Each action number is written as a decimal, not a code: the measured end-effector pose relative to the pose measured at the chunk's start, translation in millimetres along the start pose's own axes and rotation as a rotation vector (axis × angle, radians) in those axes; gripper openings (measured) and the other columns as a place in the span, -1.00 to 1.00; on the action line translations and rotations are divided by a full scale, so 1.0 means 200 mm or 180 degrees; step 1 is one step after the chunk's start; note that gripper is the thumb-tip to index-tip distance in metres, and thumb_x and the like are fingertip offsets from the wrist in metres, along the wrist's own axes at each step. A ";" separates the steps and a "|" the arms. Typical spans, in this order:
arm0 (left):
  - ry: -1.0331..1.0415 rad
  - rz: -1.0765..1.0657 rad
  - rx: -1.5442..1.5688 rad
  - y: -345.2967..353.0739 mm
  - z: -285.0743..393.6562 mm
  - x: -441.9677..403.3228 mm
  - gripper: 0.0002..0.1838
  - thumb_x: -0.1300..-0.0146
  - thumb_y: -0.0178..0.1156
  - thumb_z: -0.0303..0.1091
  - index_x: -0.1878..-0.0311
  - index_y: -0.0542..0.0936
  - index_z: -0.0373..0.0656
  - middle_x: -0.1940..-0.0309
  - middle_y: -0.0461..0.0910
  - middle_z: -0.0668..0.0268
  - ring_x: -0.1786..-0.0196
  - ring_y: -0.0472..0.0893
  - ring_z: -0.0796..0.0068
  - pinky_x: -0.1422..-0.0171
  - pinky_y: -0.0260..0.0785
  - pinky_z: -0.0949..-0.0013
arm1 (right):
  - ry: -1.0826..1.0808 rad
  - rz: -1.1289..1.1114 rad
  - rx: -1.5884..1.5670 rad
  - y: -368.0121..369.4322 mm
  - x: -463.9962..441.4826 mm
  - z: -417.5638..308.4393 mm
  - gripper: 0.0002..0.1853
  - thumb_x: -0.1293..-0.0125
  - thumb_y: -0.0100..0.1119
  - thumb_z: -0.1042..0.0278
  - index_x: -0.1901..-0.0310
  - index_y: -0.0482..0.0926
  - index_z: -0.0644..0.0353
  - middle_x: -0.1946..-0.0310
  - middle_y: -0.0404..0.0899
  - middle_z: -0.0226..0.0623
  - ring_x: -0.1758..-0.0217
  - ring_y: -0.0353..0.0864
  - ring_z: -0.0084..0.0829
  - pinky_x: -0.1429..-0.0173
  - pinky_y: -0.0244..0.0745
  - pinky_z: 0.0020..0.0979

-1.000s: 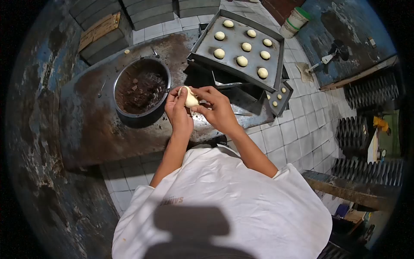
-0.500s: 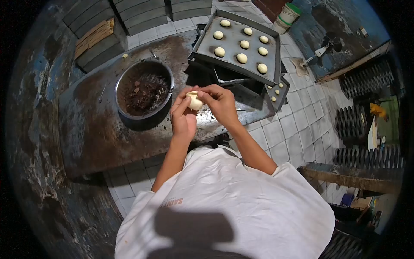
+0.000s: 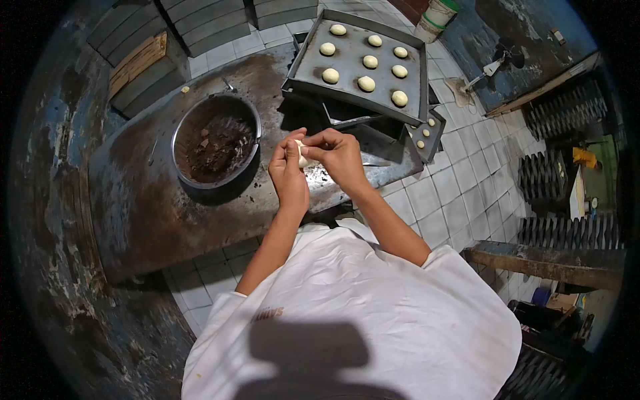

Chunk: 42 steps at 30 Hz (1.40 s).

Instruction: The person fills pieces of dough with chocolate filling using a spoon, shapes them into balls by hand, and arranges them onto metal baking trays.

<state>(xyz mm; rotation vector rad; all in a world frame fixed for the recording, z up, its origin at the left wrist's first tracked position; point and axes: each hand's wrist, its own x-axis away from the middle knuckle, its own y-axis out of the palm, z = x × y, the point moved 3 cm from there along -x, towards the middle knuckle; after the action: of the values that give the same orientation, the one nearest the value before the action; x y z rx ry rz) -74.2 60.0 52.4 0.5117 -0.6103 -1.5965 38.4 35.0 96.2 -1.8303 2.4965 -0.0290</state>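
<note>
Between my two hands is a pale piece of dough [image 3: 304, 161], mostly covered by fingers. My left hand [image 3: 289, 175] cups it from the left, fingers curled round it. From the right, my right hand [image 3: 340, 158] pinches its upper edge with thumb and fingers. Left of my hands, a metal bowl [image 3: 175, 154] on the table holds a dark brown, crumbly filling [image 3: 212, 148]. Beyond my right hand, a metal baking tray [image 3: 355, 48] carries several round dough balls [image 3: 370, 62] in rows.
The worn table [image 3: 133, 207] runs under the bowl and trays. A lower tray [image 3: 433, 137] with small dough balls sticks out at the right. A spoon-like utensil [image 3: 155, 148] lies left of the bowl. Tiled floor [image 3: 460, 173] and a lidded bucket [image 3: 437, 19] are on the right.
My fingers have closed further over the dough, so less of it shows. Both hands stay together, and the whole view has shifted slightly.
</note>
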 end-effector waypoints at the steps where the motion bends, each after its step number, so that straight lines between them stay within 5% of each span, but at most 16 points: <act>1: 0.0208 0.0107 -0.0256 0.01 -0.03 -0.02 -0.73 -0.62 0.08 -0.23 -0.01 0.62 -0.25 -0.07 0.66 0.20 -0.07 0.61 0.50 -0.22 0.43 0.40 | -0.0106 0.0166 0.0274 -0.01 0.00 0.00 -0.82 -0.17 0.47 0.46 0.20 0.78 0.33 0.35 0.77 -0.24 0.27 0.73 -0.49 0.13 0.59 -0.43; 6: -0.0404 0.0608 -0.0018 0.09 -0.13 -0.14 -0.71 -0.63 0.05 -0.14 0.13 0.55 -0.16 0.30 0.56 0.40 0.26 0.57 0.62 0.19 0.41 0.42 | -0.0804 -0.0103 0.0683 -0.08 -0.03 -0.04 -0.66 -0.20 0.35 0.50 -0.05 0.76 0.18 0.14 0.67 -0.07 0.16 0.69 -0.18 0.06 0.57 -0.32; 9: -0.0965 0.0736 0.0011 0.19 -0.19 -0.17 -0.68 -0.61 0.08 -0.08 0.14 0.56 -0.15 0.31 0.57 0.40 0.31 0.58 0.59 0.24 0.40 0.43 | -0.0774 -0.0401 0.0962 -0.23 -0.09 -0.03 -0.58 -0.23 0.38 0.61 -0.15 0.73 0.16 0.08 0.63 -0.29 0.21 0.63 -0.50 0.07 0.56 -0.43; 13: -0.0967 0.0763 -0.0143 0.42 -0.28 -0.23 -0.64 -0.61 0.08 -0.06 0.21 0.53 -0.17 0.36 0.55 0.38 0.37 0.53 0.61 0.28 0.41 0.46 | -0.1481 -0.0024 0.1018 -0.43 -0.22 0.08 -0.60 -0.21 0.40 0.62 -0.11 0.74 0.17 0.10 0.64 -0.28 0.22 0.65 -0.48 0.11 0.57 -0.43; 17: -0.0297 0.0633 -0.0804 0.64 -0.37 -0.28 -0.55 -0.63 0.05 -0.09 0.17 0.67 -0.33 0.11 0.70 0.21 0.17 0.62 0.59 0.11 0.48 0.48 | -0.0661 0.0424 0.0631 -0.63 -0.36 0.05 -0.78 -0.14 0.48 0.44 0.17 0.73 0.24 0.17 0.56 -0.23 0.12 0.60 -0.30 0.04 0.53 -0.33; 19: -0.0103 0.0455 -0.1106 0.68 -0.42 -0.31 -0.54 -0.65 0.01 -0.11 0.02 0.70 -0.35 0.08 0.74 0.21 0.08 0.67 0.50 -0.06 0.49 0.42 | -0.0361 0.0433 0.0052 -0.71 -0.44 0.13 -0.56 -0.23 0.49 0.31 -0.11 0.61 0.22 0.12 0.55 -0.37 0.04 0.58 -0.43 -0.07 0.51 -0.37; 25: 0.0877 -0.1043 -0.3194 0.83 -0.48 -0.43 -0.49 -0.64 -0.09 -0.08 -0.02 0.77 -0.26 -0.36 0.55 0.06 -0.35 0.53 0.14 -0.46 0.28 0.12 | 0.1808 -0.1798 -0.0765 -0.92 -0.60 0.25 -0.56 -0.56 0.20 0.15 -0.25 0.51 0.35 -0.06 0.63 -0.31 -0.10 0.62 -0.51 -0.24 0.59 -0.35; 26: 0.0880 -0.1103 -0.3359 0.82 -0.51 -0.43 -0.52 -0.61 -0.03 -0.04 -0.18 0.72 -0.19 -0.41 0.50 0.05 -0.43 0.46 0.06 -0.55 0.18 0.11 | 0.1700 -0.1920 -0.0751 -0.95 -0.63 0.24 -0.48 -0.58 0.13 -0.03 -0.21 0.58 0.35 -0.01 0.67 -0.25 -0.02 0.65 -0.47 -0.02 0.61 -0.47; 27: 0.0888 -0.1032 -0.3373 0.83 -0.50 -0.43 -0.52 -0.61 -0.03 -0.04 -0.18 0.72 -0.19 -0.41 0.50 0.05 -0.43 0.46 0.06 -0.55 0.18 0.11 | 0.1703 -0.2072 -0.0842 -0.99 -0.70 0.27 -0.51 -0.51 0.25 0.02 -0.17 0.62 0.35 0.05 0.71 -0.27 0.00 0.68 -0.45 -0.04 0.63 -0.42; 29: 0.0865 -0.0653 -0.3231 0.84 -0.47 -0.42 -0.55 -0.52 0.13 -0.09 -0.27 0.64 -0.18 -0.39 0.50 0.07 -0.45 0.43 0.07 -0.59 0.06 0.04 | 0.1172 -0.2555 0.0035 -1.08 -0.94 0.23 -0.52 -0.40 0.38 0.11 -0.15 0.63 0.35 0.09 0.74 -0.33 -0.01 0.68 -0.49 -0.07 0.64 -0.35; 31: 0.0697 -0.0209 -0.2769 0.74 -0.44 -0.41 -0.55 -0.51 0.14 -0.18 -0.30 0.59 -0.26 -0.33 0.55 0.07 -0.43 0.47 0.08 -0.53 0.21 0.12 | 0.0751 -0.2759 0.0455 -1.12 -1.27 0.13 -0.46 -0.36 0.41 0.29 -0.30 0.53 0.33 -0.05 0.70 -0.26 -0.06 0.67 -0.48 -0.24 0.58 -0.35; 35: 0.0107 0.1048 -0.2430 0.39 -0.37 -0.23 -0.63 -0.55 0.10 -0.21 -0.21 0.64 -0.26 -0.22 0.63 0.17 -0.30 0.55 0.32 -0.44 0.30 0.25 | -0.1847 -0.0643 0.2583 -1.13 -1.82 0.35 -0.51 -0.33 0.42 0.23 -0.20 0.60 0.34 0.02 0.73 0.01 -0.03 0.74 -0.09 -0.19 0.56 -0.18; 37: 0.0128 0.1591 -0.2433 0.22 -0.35 -0.10 -0.64 -0.57 0.10 -0.20 -0.18 0.65 -0.26 -0.16 0.66 0.17 -0.26 0.59 0.32 -0.44 0.32 0.24 | -0.2568 -0.0462 0.2913 -1.16 -1.93 0.72 -0.53 -0.38 0.36 0.15 -0.17 0.61 0.32 0.02 0.71 0.06 -0.02 0.73 -0.04 -0.14 0.56 -0.15; 39: 0.0165 0.1950 -0.2349 0.13 -0.28 0.04 -0.68 -0.57 0.11 -0.24 -0.16 0.66 -0.26 -0.13 0.68 0.17 -0.21 0.61 0.35 -0.40 0.36 0.27 | -0.3341 -0.0262 0.3170 -1.11 -2.00 0.66 -0.54 -0.42 0.29 0.06 -0.14 0.63 0.29 0.01 0.70 0.12 -0.02 0.72 0.00 -0.10 0.56 -0.11; 41: 0.0386 0.2484 -0.2013 0.08 -0.22 0.22 -0.77 -0.53 0.15 -0.37 -0.07 0.66 -0.30 -0.01 0.69 0.23 -0.08 0.62 0.46 -0.21 0.43 0.39 | 0.0169 -0.1543 0.3129 -1.14 -2.15 0.58 -0.36 -0.48 0.11 -0.12 -0.31 0.51 0.29 -0.21 0.58 0.17 -0.25 0.59 0.12 -0.27 0.51 -0.11; 42: 0.0372 0.2488 -0.2016 0.05 -0.23 0.26 -0.77 -0.53 0.15 -0.37 -0.07 0.66 -0.30 -0.01 0.69 0.23 -0.08 0.62 0.46 -0.21 0.43 0.39 | 0.0483 -0.1619 0.3067 -1.11 -2.23 0.59 -0.31 -0.50 0.04 -0.17 -0.36 0.45 0.31 -0.33 0.47 0.15 -0.37 0.46 0.14 -0.37 0.41 -0.07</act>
<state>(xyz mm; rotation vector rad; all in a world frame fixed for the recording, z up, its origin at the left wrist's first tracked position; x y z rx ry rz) -42.8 3.5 25.8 -0.1160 -0.1453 -0.9180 390.3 394.8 -0.9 -1.8920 1.4908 -1.1703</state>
